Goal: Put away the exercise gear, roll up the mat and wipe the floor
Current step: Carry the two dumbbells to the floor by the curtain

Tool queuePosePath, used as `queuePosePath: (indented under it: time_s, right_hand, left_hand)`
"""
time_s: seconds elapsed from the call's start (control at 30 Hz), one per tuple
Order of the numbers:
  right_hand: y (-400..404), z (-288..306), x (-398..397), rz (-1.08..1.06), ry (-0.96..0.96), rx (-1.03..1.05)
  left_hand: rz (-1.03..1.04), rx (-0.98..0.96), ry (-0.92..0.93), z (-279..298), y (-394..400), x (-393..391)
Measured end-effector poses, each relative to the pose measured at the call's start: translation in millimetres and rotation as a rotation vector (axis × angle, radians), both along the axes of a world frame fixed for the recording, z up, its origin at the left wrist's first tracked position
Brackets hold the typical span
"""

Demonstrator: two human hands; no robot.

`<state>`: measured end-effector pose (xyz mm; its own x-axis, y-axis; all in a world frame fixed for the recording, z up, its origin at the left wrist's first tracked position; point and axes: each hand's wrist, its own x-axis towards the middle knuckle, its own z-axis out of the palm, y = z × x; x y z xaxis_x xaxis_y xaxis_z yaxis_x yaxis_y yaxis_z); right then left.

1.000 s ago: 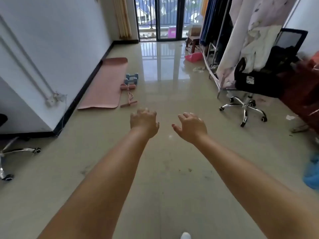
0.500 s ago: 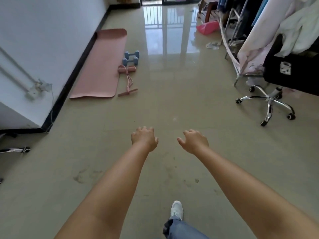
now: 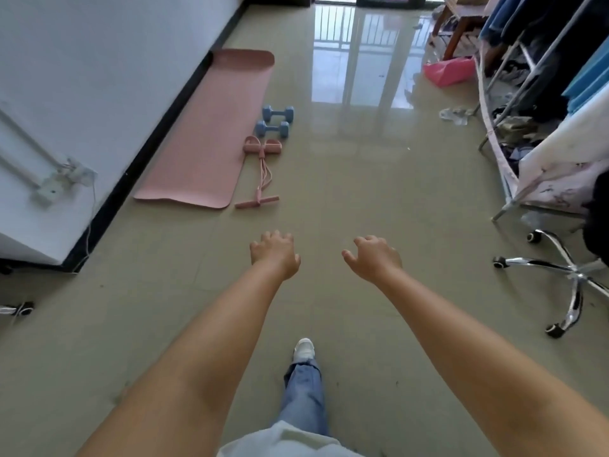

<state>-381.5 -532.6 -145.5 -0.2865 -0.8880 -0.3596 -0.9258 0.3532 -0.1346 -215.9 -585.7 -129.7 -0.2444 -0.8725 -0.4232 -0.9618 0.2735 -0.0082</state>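
A pink exercise mat [image 3: 214, 133] lies flat on the floor along the left wall. Beside its right edge sit two blue dumbbells [image 3: 275, 122], and nearer to me a pink pedal resistance band [image 3: 262, 173] is stretched out on the tiles. My left hand [image 3: 273, 253] and my right hand [image 3: 374, 258] are held out in front of me above the bare floor, well short of the gear. Both hold nothing, fingers loosely curled.
A chair's chrome wheeled base [image 3: 566, 275] stands at the right, below a clothes rack [image 3: 514, 103] with hanging garments. A pink bag [image 3: 448, 70] and scattered litter lie near the rack. Another chair's caster [image 3: 19, 308] shows at the left edge. The beige floor [image 3: 362, 192] has dirty smudges.
I have walked forward and tilted my view down. The mat, dumbbells and band are closer, and my leg and shoe have come into view. Both hands stay held out, holding nothing.
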Motion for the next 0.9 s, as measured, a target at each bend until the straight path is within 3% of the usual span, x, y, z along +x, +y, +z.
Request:
queuePosePath:
  time_s: [0.4,0.9]
  right_hand:
    - [-288,10,-132,-0.035,0.005,-0.001]
    - [-690,10,-308,0.162,0.033,0.013]
  left_hand:
    - [0.004,0.012,0.015,1,-293,-114]
    - [0.166,0.044,-0.002,-10,-657,-276]
